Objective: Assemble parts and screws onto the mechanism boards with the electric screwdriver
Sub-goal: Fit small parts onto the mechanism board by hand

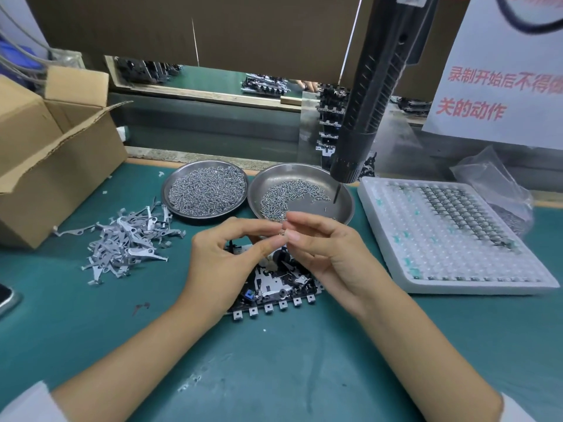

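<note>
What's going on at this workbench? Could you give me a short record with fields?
Setting: green work mat
Left hand: fingertips pinch a tiny part, too small to identify
Right hand: fingertips meet the left hand's at the same part
Mechanism board: lies on the mat, under both hands
Electric screwdriver: hangs unheld, bit over the right dish
Left dish: heaped with screws
Right dish: partly filled with screws
Metal levers: loose pile, left of the board
White tray: right side, holds small parts
Cardboard box: open, far left
</note>
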Available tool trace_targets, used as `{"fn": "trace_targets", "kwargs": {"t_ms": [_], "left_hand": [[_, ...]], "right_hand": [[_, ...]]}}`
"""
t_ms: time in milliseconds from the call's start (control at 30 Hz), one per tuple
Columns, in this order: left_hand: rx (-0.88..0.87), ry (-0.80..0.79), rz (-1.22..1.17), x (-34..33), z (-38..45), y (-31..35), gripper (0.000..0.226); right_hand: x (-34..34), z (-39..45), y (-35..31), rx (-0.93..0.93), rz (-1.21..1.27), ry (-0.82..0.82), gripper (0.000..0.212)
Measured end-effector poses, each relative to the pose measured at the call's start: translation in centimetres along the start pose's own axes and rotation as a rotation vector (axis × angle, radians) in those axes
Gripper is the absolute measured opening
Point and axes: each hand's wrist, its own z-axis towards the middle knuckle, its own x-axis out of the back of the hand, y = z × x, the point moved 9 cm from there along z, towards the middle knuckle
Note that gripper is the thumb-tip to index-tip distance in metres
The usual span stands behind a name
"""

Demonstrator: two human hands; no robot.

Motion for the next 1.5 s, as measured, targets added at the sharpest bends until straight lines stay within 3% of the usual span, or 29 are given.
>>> {"fn": "trace_targets", "kwargs": {"t_ms": [133,333,433,600,700,933,1100,1333,1500], "left_hand": [[-0.034,-0.107,0.018,-1.0,-0.2,0.4,0.018],[-0.108,-0.080,0.072,-0.9,-0.1,0.8,0.023],[-0.127,-0.053,0.141,-0.5,0.1,0.5,0.019],[-0.038,0.016,0.080,0.5,0.2,-0.8,0.016],[-0.033,0.040,0.067,0.7,0.3,-1.0,0.014],[-0.034,0.029,0.052,0.7,0.4,-1.3,0.013],[-0.045,0.028,0.059,0.6,0.4,-1.2,0.013],[-0.054,0.024,0.085,0.6,0.5,-1.2,0.016],[-0.035,0.034,0.070,0.7,0.5,-1.3,0.014]], "right_hand": [[0.1,0.1,0.7,-0.145,-0.017,-0.082,0.024],[1.9,-0.4,-2.8,-0.137,-0.352,-0.107,0.021],[6.0,-0.8,-6.8,-0.006,-0.571,0.104,0.011],[14.2,-2.9,-13.0,0.295,-1.048,0.712,0.018],[16.8,-3.5,-14.4,0.352,-1.279,0.862,0.025],[17.1,-1.9,-13.7,0.301,-1.661,0.812,0.031],[16.6,-1.3,-13.9,0.276,-1.810,0.765,0.025],[16.1,0.3,-14.8,0.250,-1.966,0.576,0.039],[15.9,0.4,-14.3,0.243,-2.081,0.540,0.022]]}}
